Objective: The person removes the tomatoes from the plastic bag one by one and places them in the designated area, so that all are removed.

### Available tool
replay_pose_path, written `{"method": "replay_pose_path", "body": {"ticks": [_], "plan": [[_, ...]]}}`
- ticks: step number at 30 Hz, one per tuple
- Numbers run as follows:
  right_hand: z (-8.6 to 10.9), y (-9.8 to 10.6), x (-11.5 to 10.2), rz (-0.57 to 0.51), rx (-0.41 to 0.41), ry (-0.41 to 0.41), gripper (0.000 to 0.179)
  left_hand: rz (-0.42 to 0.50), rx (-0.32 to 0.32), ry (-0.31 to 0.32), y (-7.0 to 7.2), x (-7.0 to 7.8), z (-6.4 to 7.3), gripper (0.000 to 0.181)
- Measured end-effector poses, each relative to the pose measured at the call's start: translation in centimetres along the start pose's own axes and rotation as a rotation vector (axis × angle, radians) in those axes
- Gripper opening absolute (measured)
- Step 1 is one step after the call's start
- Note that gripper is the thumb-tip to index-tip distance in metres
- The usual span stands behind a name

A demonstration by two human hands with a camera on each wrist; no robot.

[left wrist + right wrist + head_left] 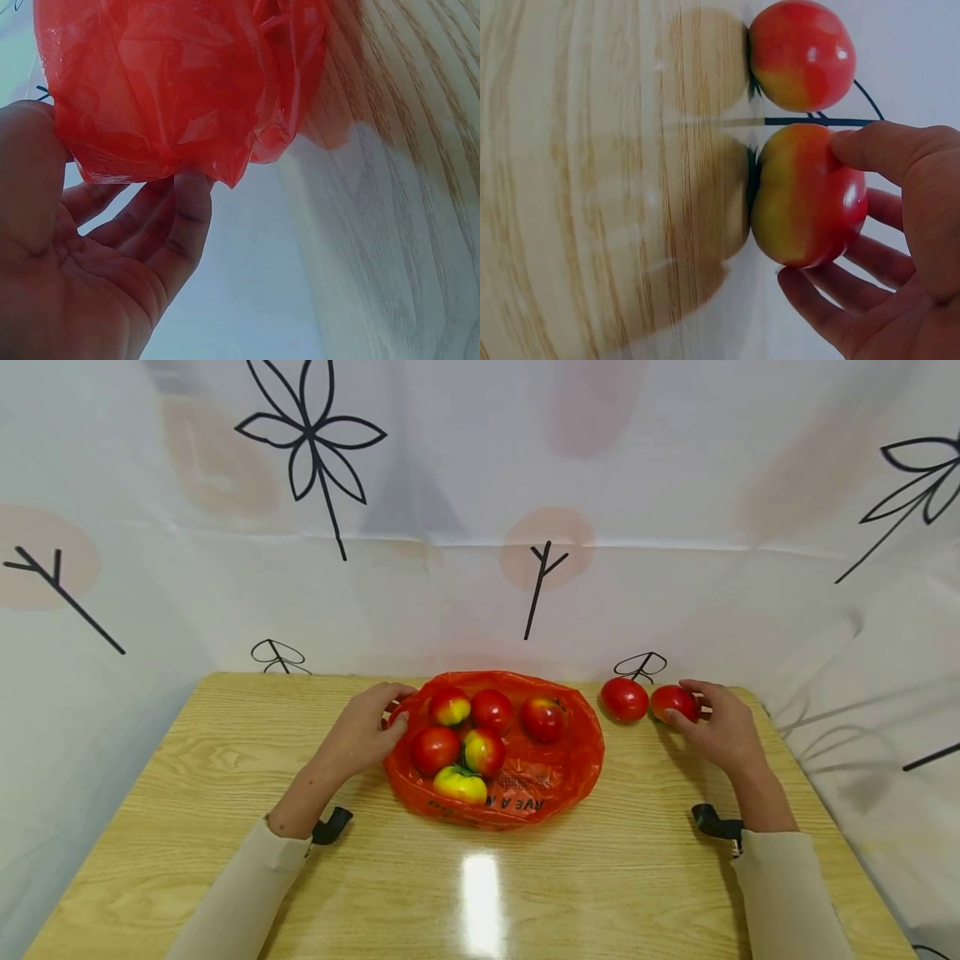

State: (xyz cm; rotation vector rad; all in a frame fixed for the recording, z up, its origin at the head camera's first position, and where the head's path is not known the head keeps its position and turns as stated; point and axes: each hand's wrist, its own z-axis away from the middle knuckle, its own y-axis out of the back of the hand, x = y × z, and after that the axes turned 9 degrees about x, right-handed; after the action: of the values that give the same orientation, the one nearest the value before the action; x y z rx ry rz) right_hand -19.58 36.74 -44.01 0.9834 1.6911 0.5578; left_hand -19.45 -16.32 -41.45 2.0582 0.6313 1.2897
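Observation:
A red plastic bag [525, 785] lies opened out with several red and yellow tomatoes [491, 711] inside it. At its left rim, my left hand [367, 731] holds the edge of the bag. In the left wrist view, the fingers [191, 206] curl against the crumpled bag [172, 82]. My right hand [716, 727] grips a tomato [670, 702] at the table's back right, thumb on one side and fingers round the other. That tomato [802, 199] sits stem down on the wood in the right wrist view. Beside it stands another tomato [624, 700].
The wooden table [600, 885] ends at a pale cloth backdrop [420, 610] with printed plants, which also hangs along both sides. Dark straps with camera mounts [716, 822] are on the wrists.

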Motion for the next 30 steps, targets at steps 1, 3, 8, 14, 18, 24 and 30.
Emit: {"method": "replay_pose_path", "body": {"ticks": [1,3,8,14,18,24,30], "plan": [[0.0,0.0,0.0,-0.002,-0.003,-0.003,0.055,0.0,0.0,0.0,0.0,0.0,0.0,0.035],[0.0,0.0,0.0,-0.005,-0.007,-0.004,0.055,0.0,0.0,0.0,0.0,0.0,0.0,0.034],[0.0,0.1,-0.1,-0.005,-0.013,-0.001,0.055,0.0,0.0,0.006,-0.1,0.0,0.0,0.033],[0.1,0.6,-0.8,0.003,0.02,0.049,0.054,-0.002,0.004,0.014,-0.1,0.1,0.2,0.033],[0.0,0.9,-1.5,-0.004,0.05,0.1,0.052,0.001,0.003,0.013,-0.1,0.0,0.2,0.034],[-0.2,1.2,-2.8,-0.03,0.064,0.153,0.052,-0.004,0.002,0.012,-0.1,0.0,0.1,0.034],[0.0,1.7,-4.5,-0.044,0.07,0.169,0.052,-0.007,-0.001,0.014,0.0,0.1,0.1,0.034]]}}
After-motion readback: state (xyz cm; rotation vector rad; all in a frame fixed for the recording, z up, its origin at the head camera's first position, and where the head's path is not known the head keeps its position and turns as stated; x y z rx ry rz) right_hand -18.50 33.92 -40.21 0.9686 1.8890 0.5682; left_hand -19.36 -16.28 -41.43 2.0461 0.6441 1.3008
